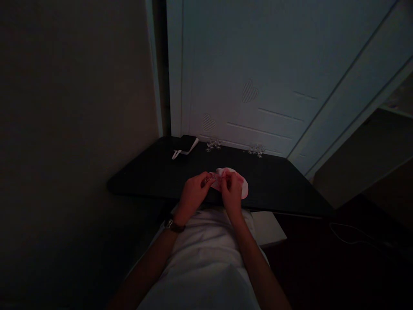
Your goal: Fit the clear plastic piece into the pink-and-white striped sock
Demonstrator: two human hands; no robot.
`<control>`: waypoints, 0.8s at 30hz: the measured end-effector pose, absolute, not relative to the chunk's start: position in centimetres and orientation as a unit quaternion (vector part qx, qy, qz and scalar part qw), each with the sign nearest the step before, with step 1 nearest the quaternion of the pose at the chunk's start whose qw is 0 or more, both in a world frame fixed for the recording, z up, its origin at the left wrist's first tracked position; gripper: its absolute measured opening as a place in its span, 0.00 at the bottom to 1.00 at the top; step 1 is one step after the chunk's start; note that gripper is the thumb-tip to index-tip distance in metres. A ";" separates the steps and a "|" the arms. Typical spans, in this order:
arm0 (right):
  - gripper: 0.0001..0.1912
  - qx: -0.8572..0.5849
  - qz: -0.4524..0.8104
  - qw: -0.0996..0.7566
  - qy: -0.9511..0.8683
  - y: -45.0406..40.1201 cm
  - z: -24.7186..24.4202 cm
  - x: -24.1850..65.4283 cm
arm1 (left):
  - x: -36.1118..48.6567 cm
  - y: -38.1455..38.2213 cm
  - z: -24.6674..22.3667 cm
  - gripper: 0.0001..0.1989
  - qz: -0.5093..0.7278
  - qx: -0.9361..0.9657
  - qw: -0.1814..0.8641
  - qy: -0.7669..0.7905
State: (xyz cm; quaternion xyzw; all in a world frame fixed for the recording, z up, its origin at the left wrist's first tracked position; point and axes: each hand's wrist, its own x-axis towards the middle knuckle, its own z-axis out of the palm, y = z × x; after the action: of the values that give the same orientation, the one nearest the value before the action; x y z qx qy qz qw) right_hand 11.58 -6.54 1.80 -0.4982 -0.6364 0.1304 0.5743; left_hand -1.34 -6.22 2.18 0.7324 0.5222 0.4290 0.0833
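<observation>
Over the front edge of the dark table (148,176), both of my hands are at a small pink and white cloth item (244,187). My left hand (194,191), with a watch on its wrist, pinches a small shiny clear piece (211,177) at the item's left side. The fingers of my right hand (231,191) are closed on the pink and white item near its middle. The dim light hides the fine detail between my fingertips.
A dark phone-like device (188,143) with a white cable lies at the table's back left. Two groups of small clear pieces (213,144) (257,150) sit along the back edge, by a pale panel (238,51). A white box (268,228) is below the front edge.
</observation>
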 end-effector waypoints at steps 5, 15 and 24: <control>0.09 -0.486 0.140 0.580 -0.639 -6.5 1.8 11.5 | -1.4 -6.3 2.3 0.11 0.435 0.725 0.087 0.527; 0.08 -0.480 0.143 0.576 -0.646 -6.5 1.6 11.6 | -1.4 -6.3 2.4 0.13 0.446 0.720 0.100 0.523; 0.08 -0.469 0.154 0.580 -0.648 -6.5 1.7 11.6 | -1.4 -6.0 2.2 0.10 0.455 0.730 0.093 0.502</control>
State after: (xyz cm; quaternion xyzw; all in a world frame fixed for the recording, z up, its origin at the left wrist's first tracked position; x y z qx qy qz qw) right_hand 11.61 -6.46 1.69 -0.4688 -0.6480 0.1536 0.5803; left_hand -1.36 -5.97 2.23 0.7298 0.5016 0.4551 0.0935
